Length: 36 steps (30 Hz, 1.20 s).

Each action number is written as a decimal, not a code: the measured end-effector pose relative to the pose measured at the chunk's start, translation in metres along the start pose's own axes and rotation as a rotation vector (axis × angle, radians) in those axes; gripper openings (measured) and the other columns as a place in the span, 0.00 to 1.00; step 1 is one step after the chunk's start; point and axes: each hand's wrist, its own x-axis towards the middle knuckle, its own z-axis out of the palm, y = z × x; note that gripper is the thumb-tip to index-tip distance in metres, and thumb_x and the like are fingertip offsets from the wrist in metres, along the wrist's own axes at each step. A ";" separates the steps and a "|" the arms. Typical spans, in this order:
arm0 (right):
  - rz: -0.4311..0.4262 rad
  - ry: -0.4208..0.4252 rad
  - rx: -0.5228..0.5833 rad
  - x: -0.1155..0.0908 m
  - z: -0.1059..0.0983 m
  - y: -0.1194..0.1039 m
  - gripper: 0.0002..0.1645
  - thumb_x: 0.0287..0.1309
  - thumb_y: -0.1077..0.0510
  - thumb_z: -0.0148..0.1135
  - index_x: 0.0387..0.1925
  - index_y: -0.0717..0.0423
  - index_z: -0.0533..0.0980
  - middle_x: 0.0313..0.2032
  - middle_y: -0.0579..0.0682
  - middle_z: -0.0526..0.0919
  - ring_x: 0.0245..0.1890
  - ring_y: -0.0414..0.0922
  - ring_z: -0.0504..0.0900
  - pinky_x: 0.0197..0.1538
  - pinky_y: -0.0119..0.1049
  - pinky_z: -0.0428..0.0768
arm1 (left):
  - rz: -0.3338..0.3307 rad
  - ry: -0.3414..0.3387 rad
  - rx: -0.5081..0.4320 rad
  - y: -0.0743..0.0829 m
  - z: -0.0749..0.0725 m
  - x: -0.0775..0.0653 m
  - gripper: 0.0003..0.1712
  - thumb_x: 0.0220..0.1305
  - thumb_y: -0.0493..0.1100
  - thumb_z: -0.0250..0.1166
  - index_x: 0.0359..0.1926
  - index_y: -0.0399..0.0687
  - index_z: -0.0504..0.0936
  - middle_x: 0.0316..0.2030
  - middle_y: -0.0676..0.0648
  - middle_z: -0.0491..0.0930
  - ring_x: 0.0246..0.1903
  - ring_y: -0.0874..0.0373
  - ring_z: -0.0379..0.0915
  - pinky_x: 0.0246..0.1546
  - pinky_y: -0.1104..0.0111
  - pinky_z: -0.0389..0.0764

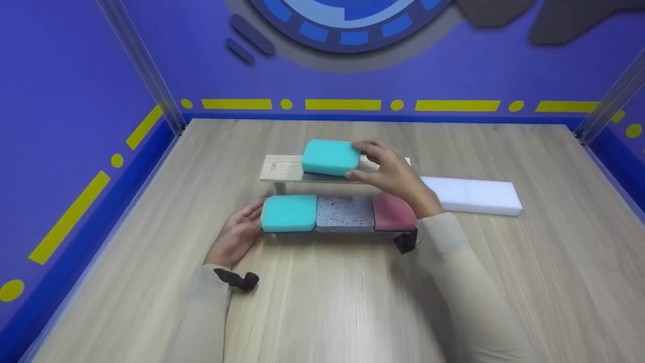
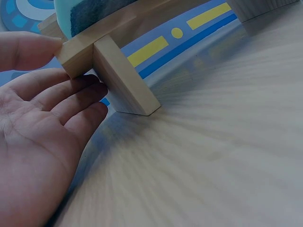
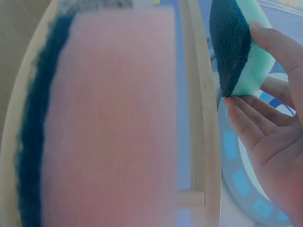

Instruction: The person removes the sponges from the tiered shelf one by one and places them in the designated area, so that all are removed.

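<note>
At the right end of a turquoise sponge (image 1: 330,157) with a dark scouring pad, my right hand (image 1: 390,171) grips it between thumb and fingers. That sponge is over the rear wooden stand (image 1: 282,169), tilted in the right wrist view. My left hand (image 1: 239,236) pinches the left end of the front wooden stand (image 2: 127,78), thumb at the board's end and fingers beneath it. On this front stand lie, side by side, a second turquoise sponge (image 1: 289,213), a grey speckled block (image 1: 345,214) and a pink sponge (image 1: 393,213) with a dark pad.
A long white foam block (image 1: 473,195) lies on the wood-patterned table (image 1: 322,312), right of the stands. Blue printed walls (image 1: 322,83) enclose the table at the back and both sides. My right forearm passes over the table beside the pink sponge.
</note>
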 end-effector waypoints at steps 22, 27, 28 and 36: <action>-0.056 0.026 -0.070 -0.024 -0.027 0.008 0.41 0.51 0.52 0.72 0.65 0.59 0.69 0.64 0.56 0.69 0.63 0.54 0.71 0.65 0.45 0.72 | 0.037 -0.039 0.018 -0.002 -0.002 -0.001 0.39 0.60 0.25 0.49 0.72 0.30 0.49 0.73 0.32 0.50 0.62 0.63 0.67 0.61 0.73 0.70; -0.058 0.029 -0.084 -0.031 -0.035 0.012 0.40 0.52 0.53 0.71 0.66 0.58 0.68 0.63 0.56 0.69 0.63 0.54 0.71 0.65 0.46 0.71 | 0.084 -0.089 0.032 -0.003 -0.005 -0.002 0.40 0.62 0.28 0.53 0.72 0.28 0.47 0.72 0.31 0.51 0.62 0.63 0.66 0.62 0.73 0.69; -0.066 0.032 -0.089 -0.032 -0.037 0.013 0.40 0.52 0.54 0.71 0.66 0.59 0.68 0.63 0.56 0.69 0.63 0.54 0.71 0.65 0.47 0.71 | 0.087 -0.093 0.034 -0.003 -0.005 -0.002 0.40 0.62 0.28 0.53 0.72 0.28 0.47 0.72 0.31 0.51 0.63 0.63 0.66 0.62 0.73 0.69; -0.108 0.065 -0.094 -0.042 -0.048 0.018 0.39 0.51 0.57 0.72 0.64 0.61 0.69 0.60 0.58 0.71 0.61 0.54 0.73 0.64 0.45 0.71 | 0.017 -0.013 -0.012 0.000 0.000 -0.001 0.38 0.61 0.23 0.47 0.73 0.31 0.49 0.73 0.33 0.49 0.59 0.65 0.69 0.59 0.74 0.72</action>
